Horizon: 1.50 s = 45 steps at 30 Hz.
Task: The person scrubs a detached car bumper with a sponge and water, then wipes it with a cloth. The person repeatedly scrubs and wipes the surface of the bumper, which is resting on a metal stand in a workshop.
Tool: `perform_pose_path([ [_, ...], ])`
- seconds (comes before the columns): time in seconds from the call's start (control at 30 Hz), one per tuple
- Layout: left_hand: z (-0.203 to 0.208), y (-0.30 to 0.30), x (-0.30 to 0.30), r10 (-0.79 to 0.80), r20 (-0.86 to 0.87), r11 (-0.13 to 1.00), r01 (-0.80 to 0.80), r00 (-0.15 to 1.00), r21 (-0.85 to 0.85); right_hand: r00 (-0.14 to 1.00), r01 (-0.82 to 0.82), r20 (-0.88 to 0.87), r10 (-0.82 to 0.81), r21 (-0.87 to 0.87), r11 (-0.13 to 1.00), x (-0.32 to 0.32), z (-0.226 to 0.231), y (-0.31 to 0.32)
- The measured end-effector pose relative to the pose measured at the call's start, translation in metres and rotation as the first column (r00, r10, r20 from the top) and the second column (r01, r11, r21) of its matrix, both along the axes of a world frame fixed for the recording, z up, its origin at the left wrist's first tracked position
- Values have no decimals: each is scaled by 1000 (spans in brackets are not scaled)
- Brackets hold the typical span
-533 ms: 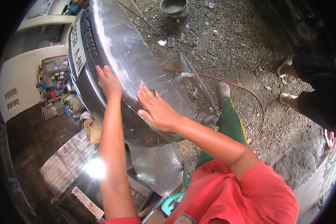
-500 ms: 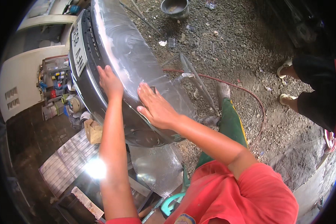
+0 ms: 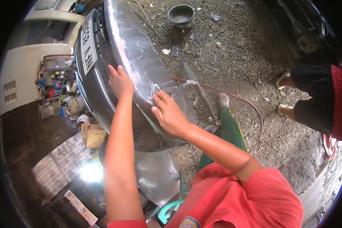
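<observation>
l hand (image 3: 121,84) wide & flat, r hand (image 3: 171,114) palm-down, grip unclear, both on dk bumper (image 3: 98,91), arms (image 3: 119,159) outstretched

left hand (image 3: 121,83): palm down, outstretched | right hand (image 3: 171,116): palm down, angled leftward

This is a vehicle-body workshop. A bumper (image 3: 143,85) with a number plate (image 3: 88,47) shows scuffed, whitish patches (image 3: 121,49); a hose (image 3: 231,94) crosses the gravel (image 3: 231,49), and cans (image 3: 59,75) crowd a shelf (image 3: 51,62).

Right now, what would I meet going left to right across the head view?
Wall vents, small red item, white license plate, left hand, right hand, wearer's foot, another person's black shorts.
</observation>
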State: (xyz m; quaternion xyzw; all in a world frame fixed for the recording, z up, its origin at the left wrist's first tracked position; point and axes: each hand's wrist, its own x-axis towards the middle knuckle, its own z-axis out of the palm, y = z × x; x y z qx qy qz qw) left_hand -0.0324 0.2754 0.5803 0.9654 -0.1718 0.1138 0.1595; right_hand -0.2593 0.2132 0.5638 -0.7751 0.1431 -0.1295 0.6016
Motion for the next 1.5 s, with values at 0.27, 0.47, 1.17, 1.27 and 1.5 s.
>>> perform_pose_path([
  [0.27, -5, 4, 3, 19, 28, 1000, -19, 999, 6, 978, -141, 146, 149, -66, 988, -3, -13, 3],
  [0.47, -4, -2, 0, 37, -28, 999, -38, 999, -16, 974, -160, 157, 163, -37, 986, -2, -11, -1],
  [1.17, 0, 0, -1, -22, -25, 1000, 22, 999, -8, 981, -128, 144, 134, -46, 991, -1, -12, 0],
  [1.27, 3, -4, -3, -9, -51, 999, 7, 999, -32, 980, -129, 148, 136, -59, 990, 0, -20, -7],
  [1.5, -1, 4, 0, -7, -41, 999, 5, 999, -42, 970, -131, 185, 157, -141, 981, -6, -21, -7],
])
